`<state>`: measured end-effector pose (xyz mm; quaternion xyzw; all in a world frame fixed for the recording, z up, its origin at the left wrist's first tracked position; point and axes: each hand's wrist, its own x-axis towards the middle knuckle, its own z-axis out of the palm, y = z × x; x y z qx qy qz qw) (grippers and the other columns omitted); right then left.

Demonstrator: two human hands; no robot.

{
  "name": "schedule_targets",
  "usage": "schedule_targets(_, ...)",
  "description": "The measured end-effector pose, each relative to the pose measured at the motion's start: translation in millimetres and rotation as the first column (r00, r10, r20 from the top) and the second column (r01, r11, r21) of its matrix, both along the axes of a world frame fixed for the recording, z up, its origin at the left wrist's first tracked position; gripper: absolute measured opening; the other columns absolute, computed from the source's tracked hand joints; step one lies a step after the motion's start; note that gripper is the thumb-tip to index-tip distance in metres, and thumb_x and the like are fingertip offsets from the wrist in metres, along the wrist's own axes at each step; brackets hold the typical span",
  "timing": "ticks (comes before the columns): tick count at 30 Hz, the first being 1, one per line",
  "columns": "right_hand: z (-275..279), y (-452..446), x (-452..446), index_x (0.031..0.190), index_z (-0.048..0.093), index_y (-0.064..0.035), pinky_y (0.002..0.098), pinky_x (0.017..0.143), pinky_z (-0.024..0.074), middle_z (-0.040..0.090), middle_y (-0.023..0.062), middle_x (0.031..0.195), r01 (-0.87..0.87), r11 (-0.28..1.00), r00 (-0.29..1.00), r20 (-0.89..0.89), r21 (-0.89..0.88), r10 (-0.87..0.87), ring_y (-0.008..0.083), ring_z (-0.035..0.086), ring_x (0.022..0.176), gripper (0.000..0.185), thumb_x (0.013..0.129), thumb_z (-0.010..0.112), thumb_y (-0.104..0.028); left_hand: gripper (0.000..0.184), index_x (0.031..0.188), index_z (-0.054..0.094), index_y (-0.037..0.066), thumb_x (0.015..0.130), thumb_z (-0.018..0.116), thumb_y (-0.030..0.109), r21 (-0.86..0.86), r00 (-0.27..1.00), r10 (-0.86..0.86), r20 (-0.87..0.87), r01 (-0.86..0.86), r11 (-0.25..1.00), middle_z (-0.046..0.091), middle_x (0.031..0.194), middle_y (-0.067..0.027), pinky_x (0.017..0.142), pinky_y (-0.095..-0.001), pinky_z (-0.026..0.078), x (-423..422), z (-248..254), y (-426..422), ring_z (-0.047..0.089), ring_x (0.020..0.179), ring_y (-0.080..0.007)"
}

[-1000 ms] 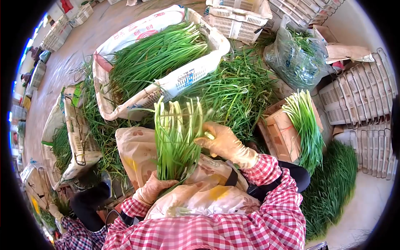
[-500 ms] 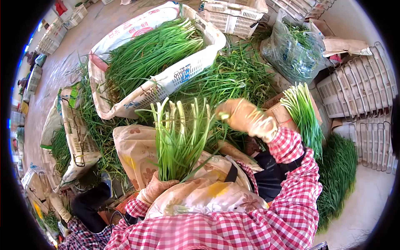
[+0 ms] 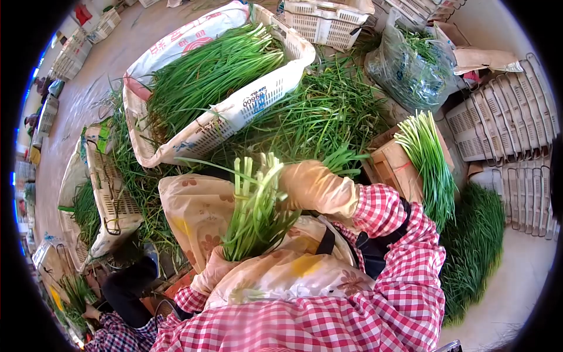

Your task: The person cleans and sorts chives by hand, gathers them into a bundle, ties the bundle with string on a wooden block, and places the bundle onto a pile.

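Observation:
My gloved left hand point(image 3: 218, 271) is closed round the lower part of a bunch of green chives point(image 3: 253, 217), held upright over my lap with its pale ends up. My right hand point(image 3: 314, 186), in a tan glove, is closed against the bunch's upper right side; its fingertips are partly hidden among the stalks. Some loose green leaves point(image 3: 343, 161) show just beyond the right hand, and I cannot tell if they are in its grip. A flowered apron point(image 3: 196, 205) covers my lap.
A large white crate point(image 3: 258, 104) heaped with chives stands ahead, beside loose leaves point(image 3: 334, 111) on the floor. At right, a chive bunch point(image 3: 428, 158) lies on a wooden box point(image 3: 396, 164), near stacked crates point(image 3: 498, 117). A plastic bag point(image 3: 410, 70) stands behind. Another person's hand point(image 3: 92, 312) shows lower left.
My right hand has come left and down onto the bunch and closed there. The chives in my left hand have drawn together and tilted slightly right.

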<state>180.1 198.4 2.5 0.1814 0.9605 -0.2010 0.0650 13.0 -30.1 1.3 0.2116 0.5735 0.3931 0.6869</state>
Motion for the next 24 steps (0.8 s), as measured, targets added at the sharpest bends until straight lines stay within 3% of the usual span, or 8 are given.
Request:
schedule_targets(3,43.2,2.9,-6.7,0.080,0.067,0.0010,0.0401,0.061,0.0511,0.065,0.0181,0.078,0.013,0.942,0.973,0.222,-0.334,0.065,0.0320,0.064,0.073,0.033,0.073,0.068,-0.031,0.028,0.106,0.063,0.002,0.079,0.068,0.001,-0.014,1.000,-0.016,-0.011,0.016,1.000,0.066,0.099,-0.0047,0.077,-0.0278,0.050,1.1,-0.7,-1.6,0.061,0.087,-0.0133)
schedule_targets(6,28.0,3.6,-11.4,0.083,0.068,-0.0011,0.0396,0.065,0.0510,0.066,0.0163,0.082,0.103,0.920,0.972,0.236,-0.378,-0.011,0.0336,0.064,0.077,0.028,0.075,0.065,-0.027,0.028,0.106,0.063,0.002,0.079,0.068,0.001,-0.025,0.999,-0.042,-0.023,0.041,0.999,0.066,0.099,-0.0047,0.077,-0.0277,0.050,3.5,-1.3,0.3,0.061,0.087,-0.0132)
schedule_targets(10,25.8,0.9,-14.1,0.079,0.067,0.0003,0.0416,0.061,0.0510,0.065,0.0190,0.078,0.028,0.991,0.968,0.250,-0.127,0.005,0.0342,0.064,0.071,0.020,0.071,0.063,-0.018,0.027,0.106,0.063,0.002,0.079,0.068,0.001,-0.039,0.999,-0.047,-0.024,0.046,0.998,0.066,0.098,-0.0045,0.077,-0.0275,0.050,7.0,-0.5,7.3,0.061,0.087,-0.0131)
schedule_targets(12,9.7,-7.7,-5.4,0.077,0.062,0.0004,0.0359,0.048,0.0486,0.059,0.0125,0.064,-0.065,0.988,0.998,-0.016,0.143,0.068,0.0247,0.061,0.057,0.010,0.070,0.060,-0.006,0.027,0.106,0.063,0.002,0.079,0.068,0.001,-0.059,0.999,-0.037,-0.005,0.037,0.998,0.066,0.098,-0.0046,0.078,-0.0274,0.050,7.5,-3.6,8.0,0.061,0.087,-0.0131)
schedule_targets(15,-23.4,-17.6,-7.3,0.072,0.060,-0.0034,0.0331,0.038,0.0439,0.053,0.0057,0.058,0.003,0.718,0.991,-0.099,0.696,0.093,0.0182,0.054,0.048,0.006,0.075,0.060,-0.009,0.027,0.106,0.062,0.002,0.080,0.067,0.000,-0.095,0.999,0.007,0.042,-0.003,0.995,0.066,0.099,-0.0050,0.078,-0.0274,0.050,3.9,-16.2,5.7,0.061,0.088,-0.0131)
schedule_targets(18,-36.9,9.4,-0.3,0.075,0.059,-0.0030,0.0322,0.041,0.0463,0.054,0.0058,0.060,0.031,0.831,0.992,-0.121,0.555,0.044,0.0179,0.054,0.049,0.017,0.078,0.063,-0.020,0.027,0.107,0.061,0.002,0.080,0.065,-0.001,-0.103,0.996,0.062,0.071,-0.055,0.993,0.065,0.099,-0.0058,0.077,-0.0275,0.050,5.4,-27.7,0.2,0.061,0.087,-0.0133)
schedule_targets(19,-43.5,23.1,1.7,0.077,0.059,-0.0038,0.0301,0.045,0.0484,0.054,0.0065,0.062,0.117,0.872,0.961,-0.276,0.475,0.022,0.0178,0.056,0.053,0.022,0.077,0.064,-0.025,0.028,0.107,0.061,0.001,0.080,0.065,-0.002,-0.110,0.996,0.055,0.063,-0.048,0.993,0.065,0.099,-0.0061,0.077,-0.0276,0.050,5.8,-26.9,0.2,0.061,0.086,-0.0133)
schedule_targets(24,-44.4,102.1,28.0,0.086,0.062,-0.0090,0.0328,0.058,0.0516,0.060,0.0070,0.073,0.478,0.763,0.832,-0.501,0.435,-0.236,0.0219,0.062,0.065,0.012,0.075,0.064,-0.012,0.028,0.107,0.060,0.000,0.080,0.065,0.000,-0.061,0.992,0.065,0.111,-0.058,0.996,0.065,0.099,-0.0069,0.076,-0.0282,0.050,-1.8,-27.8,-10.9,0.062,0.084,-0.0140)
